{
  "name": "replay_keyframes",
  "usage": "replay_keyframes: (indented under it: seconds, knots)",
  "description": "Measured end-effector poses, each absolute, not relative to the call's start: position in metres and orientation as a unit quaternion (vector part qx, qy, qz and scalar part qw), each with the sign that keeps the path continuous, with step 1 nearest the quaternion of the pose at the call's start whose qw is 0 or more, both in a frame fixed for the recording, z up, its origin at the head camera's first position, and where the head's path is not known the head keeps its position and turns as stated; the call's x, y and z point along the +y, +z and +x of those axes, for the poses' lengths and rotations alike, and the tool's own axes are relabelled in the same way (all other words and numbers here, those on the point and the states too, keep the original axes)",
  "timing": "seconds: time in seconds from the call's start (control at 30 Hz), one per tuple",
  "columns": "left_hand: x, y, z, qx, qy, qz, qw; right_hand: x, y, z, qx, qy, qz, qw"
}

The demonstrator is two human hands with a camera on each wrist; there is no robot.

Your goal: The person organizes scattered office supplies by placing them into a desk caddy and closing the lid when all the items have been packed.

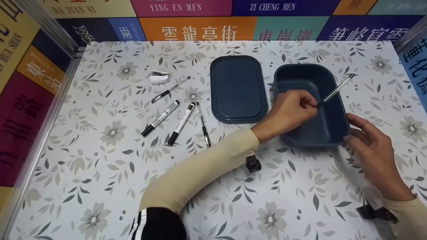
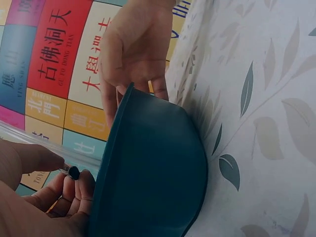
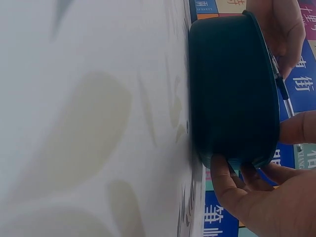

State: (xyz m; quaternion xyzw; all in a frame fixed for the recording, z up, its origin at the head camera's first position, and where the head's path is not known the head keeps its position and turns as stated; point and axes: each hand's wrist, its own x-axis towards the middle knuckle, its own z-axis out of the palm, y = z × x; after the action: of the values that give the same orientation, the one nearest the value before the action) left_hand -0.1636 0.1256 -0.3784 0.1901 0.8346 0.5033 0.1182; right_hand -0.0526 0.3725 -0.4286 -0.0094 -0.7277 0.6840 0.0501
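Observation:
My left hand [image 1: 289, 111] pinches a pen [image 1: 336, 91] between thumb and fingers, over the open dark blue box [image 1: 328, 135]. The pen slants up to the right, past the box's right rim; its black grip part is close to the fingers. In the left wrist view one end of the pen [image 2: 73, 172] pokes out by the thumb. At the box's near right corner, my right hand [image 1: 375, 153] holds the wall, thumb at the rim and fingers along the outside. The right wrist view shows these fingers [image 3: 224, 182] against the box's side [image 3: 232, 94].
Left of the box lies its dark blue lid [image 1: 238, 88]. Farther left are two markers [image 1: 160, 117] with black caps, a pen [image 1: 204, 128], another pen [image 1: 170, 90] and a small white stapler [image 1: 160, 77]. Lettered panels [image 1: 200, 28] border the floral-patterned table [image 1: 100, 166].

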Motion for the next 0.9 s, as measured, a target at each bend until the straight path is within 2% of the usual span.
replay_keyframes:
  seconds: [0.9]
  knots:
    - [0.1241,-0.3797,-0.1612,0.826,0.507,0.216,0.117,0.3705,-0.4289,-0.0534,-0.724,0.687,-0.017,0.057]
